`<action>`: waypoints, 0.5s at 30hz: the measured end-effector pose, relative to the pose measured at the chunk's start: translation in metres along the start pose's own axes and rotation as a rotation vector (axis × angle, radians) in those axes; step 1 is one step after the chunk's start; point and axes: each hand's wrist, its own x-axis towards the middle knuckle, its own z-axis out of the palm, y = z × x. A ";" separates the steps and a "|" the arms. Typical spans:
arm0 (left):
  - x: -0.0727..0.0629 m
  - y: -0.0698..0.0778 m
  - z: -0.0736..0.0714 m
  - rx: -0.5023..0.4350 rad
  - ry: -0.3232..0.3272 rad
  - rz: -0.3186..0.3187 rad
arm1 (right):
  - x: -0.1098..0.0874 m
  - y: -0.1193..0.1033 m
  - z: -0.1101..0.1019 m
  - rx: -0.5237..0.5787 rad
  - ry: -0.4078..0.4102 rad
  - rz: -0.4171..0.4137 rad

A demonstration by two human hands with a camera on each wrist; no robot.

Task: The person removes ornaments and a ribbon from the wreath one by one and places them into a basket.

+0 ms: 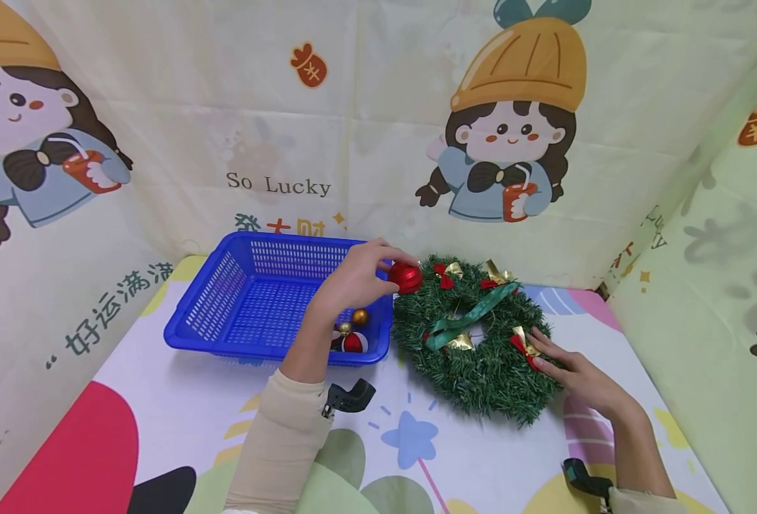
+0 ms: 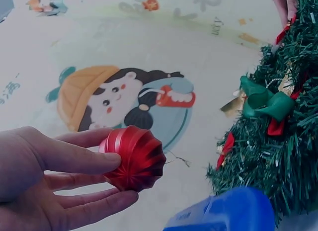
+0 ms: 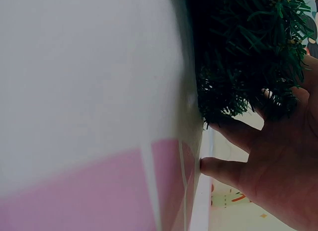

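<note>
My left hand [image 1: 357, 280] pinches a red ribbed Christmas ball [image 2: 134, 159] between thumb and fingers. In the head view the ball is over the wreath's left edge, beside the basket's right rim. A green Christmas wreath [image 1: 481, 385] lies on the table, with red and gold bows and a green ribbon [image 1: 474, 316] across its middle. At its right side my right hand [image 1: 577, 373] rests on the greenery, fingers extended near a red and gold bow [image 1: 523, 348]. The right wrist view shows those fingers [image 3: 226, 171] spread beside the wreath's edge.
A blue plastic basket [image 1: 182, 325] stands left of the wreath. In its right corner lie a gold ball [image 1: 360, 317] and a red and white ball [image 1: 352, 343], partly behind my left forearm. Printed cloth walls [image 1: 378, 107] surround the table.
</note>
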 end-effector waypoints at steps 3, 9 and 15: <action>-0.006 -0.006 -0.003 -0.021 0.020 -0.026 | -0.001 -0.001 0.000 -0.009 0.000 0.012; -0.019 -0.019 -0.009 -0.044 0.070 -0.084 | -0.001 -0.001 -0.001 -0.010 -0.002 0.019; -0.027 -0.033 -0.012 -0.020 0.093 -0.147 | 0.001 -0.002 -0.001 -0.008 -0.005 0.026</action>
